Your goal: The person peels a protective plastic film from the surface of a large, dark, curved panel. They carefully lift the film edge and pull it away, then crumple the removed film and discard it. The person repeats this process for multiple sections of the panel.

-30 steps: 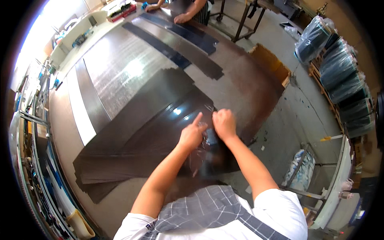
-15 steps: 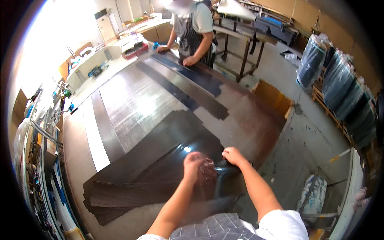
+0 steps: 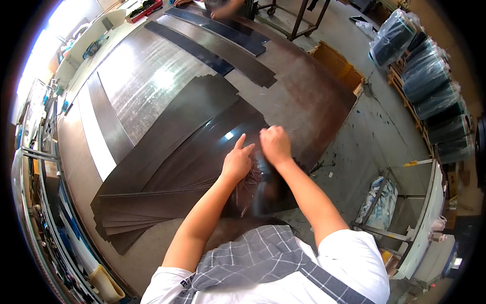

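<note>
My left hand point(image 3: 237, 161) is over a glossy dark sheet point(image 3: 202, 149), its index finger stretched out and the others curled around crumpled clear plastic film point(image 3: 251, 178). The film trails down toward my apron. Close by on the right, my right hand point(image 3: 276, 144) is closed in a fist above the sheet's right edge; what its fingers grip, if anything, is hidden. Beneath lies a fanned pile of dark brown sheets point(image 3: 147, 167) with notched ends, spread to the left across the table point(image 3: 304, 106).
Long dark strips point(image 3: 212, 33) lie at the far side, near another person's hand point(image 3: 228, 9). A white strip point(image 3: 92, 134) lies left. Beyond the table's right edge are a cardboard box point(image 3: 336, 66), plastic-wrapped rolls point(image 3: 430, 76) on a pallet and a metal-framed rack point(image 3: 405, 223).
My view has tilted down, cutting off most of the other person. My hands have come closer together, and my left index finger is now extended. The crumpled film stays at my left hand.
</note>
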Demonstrator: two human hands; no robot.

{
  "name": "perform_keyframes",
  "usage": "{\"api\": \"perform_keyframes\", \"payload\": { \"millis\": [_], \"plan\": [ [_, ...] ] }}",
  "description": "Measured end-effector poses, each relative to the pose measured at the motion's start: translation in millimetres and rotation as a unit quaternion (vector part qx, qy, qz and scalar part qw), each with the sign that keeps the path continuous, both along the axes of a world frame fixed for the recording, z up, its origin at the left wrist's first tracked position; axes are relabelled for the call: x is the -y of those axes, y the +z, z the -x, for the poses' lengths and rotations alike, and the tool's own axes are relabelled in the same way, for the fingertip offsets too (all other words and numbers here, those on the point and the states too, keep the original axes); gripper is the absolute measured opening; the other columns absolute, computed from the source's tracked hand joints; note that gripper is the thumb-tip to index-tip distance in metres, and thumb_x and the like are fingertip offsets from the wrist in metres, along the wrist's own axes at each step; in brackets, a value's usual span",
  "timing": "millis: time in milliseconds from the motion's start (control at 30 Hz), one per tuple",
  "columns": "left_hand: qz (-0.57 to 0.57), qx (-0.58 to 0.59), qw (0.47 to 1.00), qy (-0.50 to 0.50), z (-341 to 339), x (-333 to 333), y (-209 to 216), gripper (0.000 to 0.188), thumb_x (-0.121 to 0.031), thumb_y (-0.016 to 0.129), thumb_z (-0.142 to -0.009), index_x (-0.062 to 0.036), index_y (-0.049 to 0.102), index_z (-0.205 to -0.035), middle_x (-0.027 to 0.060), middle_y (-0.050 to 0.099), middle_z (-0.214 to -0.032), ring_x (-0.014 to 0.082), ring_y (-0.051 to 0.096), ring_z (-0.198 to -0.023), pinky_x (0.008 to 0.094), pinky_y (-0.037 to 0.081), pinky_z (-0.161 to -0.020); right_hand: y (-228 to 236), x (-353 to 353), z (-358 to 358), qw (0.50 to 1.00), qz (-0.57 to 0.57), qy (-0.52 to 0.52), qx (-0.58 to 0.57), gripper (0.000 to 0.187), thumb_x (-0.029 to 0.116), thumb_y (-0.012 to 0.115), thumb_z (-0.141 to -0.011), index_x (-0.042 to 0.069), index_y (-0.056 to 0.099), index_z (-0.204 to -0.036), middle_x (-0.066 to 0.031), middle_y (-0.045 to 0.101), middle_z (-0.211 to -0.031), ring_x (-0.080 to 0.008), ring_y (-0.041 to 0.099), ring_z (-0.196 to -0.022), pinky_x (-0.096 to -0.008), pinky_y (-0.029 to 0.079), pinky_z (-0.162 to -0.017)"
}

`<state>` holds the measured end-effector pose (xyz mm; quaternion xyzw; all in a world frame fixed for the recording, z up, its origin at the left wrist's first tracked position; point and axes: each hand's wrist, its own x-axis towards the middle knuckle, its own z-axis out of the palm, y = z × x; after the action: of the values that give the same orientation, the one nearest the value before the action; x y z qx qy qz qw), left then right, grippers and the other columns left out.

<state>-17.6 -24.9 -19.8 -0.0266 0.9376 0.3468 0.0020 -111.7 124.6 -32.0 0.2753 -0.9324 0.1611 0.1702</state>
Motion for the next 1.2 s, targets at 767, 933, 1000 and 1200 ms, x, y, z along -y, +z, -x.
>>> {"api": "perform_keyframes", "payload": {
  "millis": [767,933,1000,1200],
  "plan": [
    [0.056,-0.013,0.997,-0.060,1,2,13,0.039,-0.002,0.057,-0.076,-0.0077,0.070,-0.112,0.0169,0.046,-0.151,0.0367,0.067,-0.104,0.0439,0.054,-0.089,10,-15,3,0.995,0.088,0.029,-0.034,0.011,0.017,0.062,-0.088,0.010,0.070,-0.083,-0.0069,0.066,-0.086,-0.0289,0.062,-0.086,-0.0425,0.051,-0.077],
    [-0.041,-0.087,0.991,-0.098,1,6,0,0.037,0.003,0.061,-0.075,-0.0036,0.066,-0.111,0.0145,0.059,-0.128,0.0361,0.065,-0.100,0.0411,0.052,-0.089,6,-10,-8,0.952,0.259,0.058,0.152,0.017,0.019,0.061,-0.090,0.004,0.069,-0.090,-0.0159,0.069,-0.088,-0.0360,0.065,-0.088,-0.0455,0.052,-0.077],
    [-0.171,-0.071,0.980,-0.074,0,3,10,0.033,0.004,0.065,-0.074,-0.0032,0.065,-0.106,0.0143,0.063,-0.114,0.0347,0.065,-0.096,0.0391,0.051,-0.088,9,-14,12,0.906,0.242,0.003,0.346,0.023,0.021,0.055,-0.091,0.001,0.068,-0.093,-0.0200,0.070,-0.090,-0.0393,0.066,-0.088,-0.0453,0.052,-0.076],
    [-0.474,-0.045,0.863,0.167,9,19,-11,0.025,0.003,0.068,-0.077,-0.0034,0.058,-0.100,0.0084,0.064,-0.085,0.0204,0.066,-0.082,0.0324,0.053,-0.074,17,-18,23,0.893,0.027,0.034,0.448,0.026,0.023,0.059,-0.085,0.005,0.073,-0.096,-0.0172,0.072,-0.097,-0.0366,0.068,-0.090,-0.0420,0.053,-0.080]
  ]
}}
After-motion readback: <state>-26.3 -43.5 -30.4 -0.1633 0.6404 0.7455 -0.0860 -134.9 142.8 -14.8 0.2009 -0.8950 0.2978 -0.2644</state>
